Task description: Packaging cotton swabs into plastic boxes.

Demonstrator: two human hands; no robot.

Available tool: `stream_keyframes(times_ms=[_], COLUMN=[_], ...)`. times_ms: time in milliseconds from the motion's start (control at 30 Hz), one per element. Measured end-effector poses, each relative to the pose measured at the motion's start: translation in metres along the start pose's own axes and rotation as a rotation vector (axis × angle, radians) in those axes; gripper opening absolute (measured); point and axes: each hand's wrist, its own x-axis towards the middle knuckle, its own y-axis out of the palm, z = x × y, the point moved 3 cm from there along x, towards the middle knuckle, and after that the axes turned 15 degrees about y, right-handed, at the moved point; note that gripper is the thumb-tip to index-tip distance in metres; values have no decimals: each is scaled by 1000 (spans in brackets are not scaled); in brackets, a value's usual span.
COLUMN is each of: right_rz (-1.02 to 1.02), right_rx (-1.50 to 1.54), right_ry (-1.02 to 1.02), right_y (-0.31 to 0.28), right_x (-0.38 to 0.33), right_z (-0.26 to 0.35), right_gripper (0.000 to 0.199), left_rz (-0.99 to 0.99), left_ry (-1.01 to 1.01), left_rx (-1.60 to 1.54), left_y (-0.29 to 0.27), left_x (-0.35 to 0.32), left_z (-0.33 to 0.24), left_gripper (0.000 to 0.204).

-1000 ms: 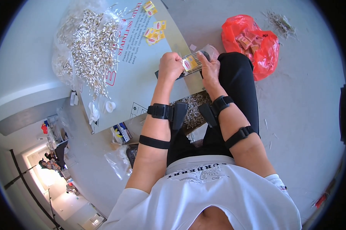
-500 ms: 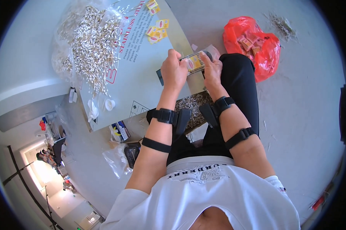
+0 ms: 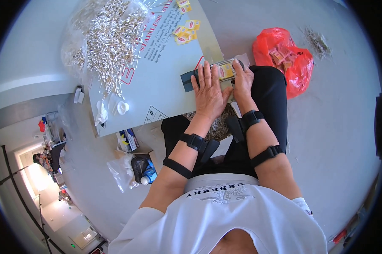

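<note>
My right hand [image 3: 243, 82] grips a clear plastic packet [image 3: 226, 71] at its right end, thumb on top. A yellow card shows inside it, beside thin sticks that look like cotton swabs. My left hand [image 3: 208, 91] lies flat with fingers stretched, its fingertips against the packet's left end. Under and beside those fingers is a dark flat block [image 3: 186, 81] at the table's right edge; what the palm covers is hidden. Left on the table, a heap of cotton swabs [image 3: 112, 42] spills from a clear bag. Several loose yellow cards [image 3: 186, 33] lie at the far edge.
A small white round container [image 3: 122, 108] stands by the table's near left corner. A red plastic bag [image 3: 301, 70] holding pinkish packets sits beyond my right knee, with scattered sticks [image 3: 318, 42] on the floor. Below the table edge is a box of swabs [image 3: 219, 129].
My left hand has gone from curled fingers at the packet's left end to flat and stretched over the dark block. My right hand keeps its hold on the packet. The view has shifted slightly.
</note>
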Motion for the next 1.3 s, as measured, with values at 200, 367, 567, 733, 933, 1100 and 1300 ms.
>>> stream_keyframes(times_ms=[200,367,567,733,933,1100,1300], right_rz=[-80,-57,-1,62,-407,-70,470], right_rx=[1,-88,-235,-176,-651,-939,-1096], right_ry=[56,-78,-276,-141,-681,-1185,-947], right_y=[4,4,-3,-2,-11,40,75], right_x=[-2,1,18,11,-5,-68,-80], right_z=[7,6,-2,-4,21,36,-20], right_gripper=[21,16,12,17,41,37,11], left_rz=[-47,-21,-50,-116,-458,-611,-526], left_ry=[-89,-110,-117,-128,-184,-388,-547], left_rx=[12,26,27,-48,5,25,70], left_y=[2,3,1,-5,-14,-47,-73], left_x=[-11,-5,-3,-5,-22,-44,-21], left_z=[5,0,2,7,87,199,256], left_gripper=[90,91,91,84,68,39,26])
